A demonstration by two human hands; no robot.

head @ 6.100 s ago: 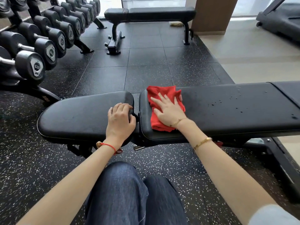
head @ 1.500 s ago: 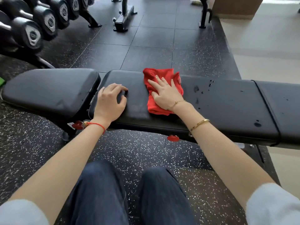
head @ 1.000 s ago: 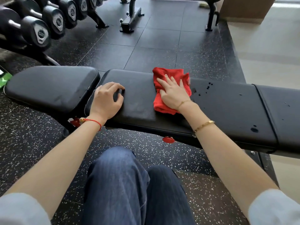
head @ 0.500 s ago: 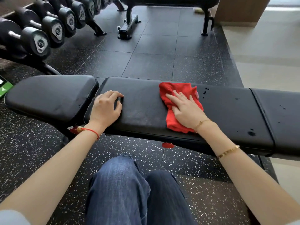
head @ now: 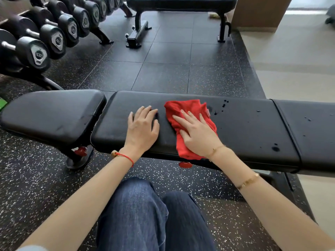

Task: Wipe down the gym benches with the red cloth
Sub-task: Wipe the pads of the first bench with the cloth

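Note:
A black padded gym bench (head: 244,127) runs across the view, with a separate seat pad (head: 50,115) at its left end. The red cloth (head: 183,107) lies crumpled on the middle of the long pad. My right hand (head: 197,133) presses flat on the cloth with fingers spread. Just left of the cloth, my left hand (head: 142,127) rests palm down on the bare pad, holding nothing. Dark water drops (head: 223,105) dot the pad to the right of the cloth.
A dumbbell rack (head: 45,35) stands at the far left. A second black bench (head: 179,2) stands at the back on the rubber floor tiles. A brown pillar (head: 259,13) rises at the back right beside pale flooring. My knees in jeans (head: 150,214) are below the bench.
My left hand has slid right along the pad, from its left end to just beside the cloth. My right hand and the cloth have stayed near the middle of the pad.

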